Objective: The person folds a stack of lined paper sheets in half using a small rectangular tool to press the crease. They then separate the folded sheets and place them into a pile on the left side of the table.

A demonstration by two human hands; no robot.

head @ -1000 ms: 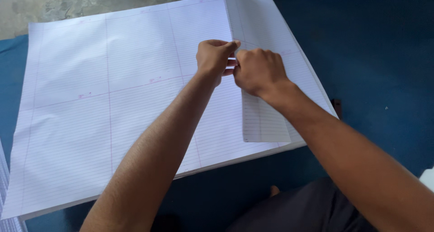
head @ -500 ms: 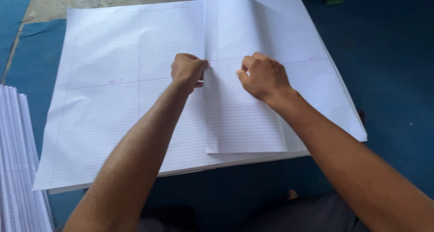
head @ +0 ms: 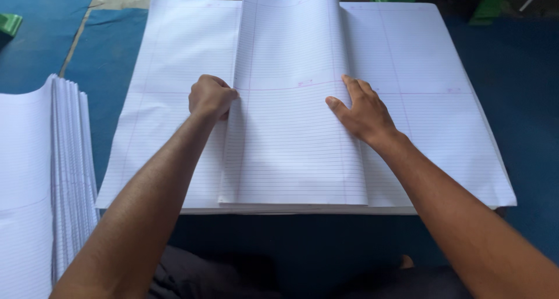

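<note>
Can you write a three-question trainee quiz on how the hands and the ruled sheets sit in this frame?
1. True or false: the right hand lies flat with fingers spread on the folded sheet.
2. Which hand is closed in a fist at the folded sheet's left edge?
3. The separate pile of sheets lies: A) to the person's left, B) to the right, C) on the big stack.

Key: 1 true; 2 the left hand; 3 A.

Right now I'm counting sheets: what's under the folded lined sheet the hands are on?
Under the folded sheet lies a stack of large lined sheets on blue flooring. The stack's middle is covered.
</note>
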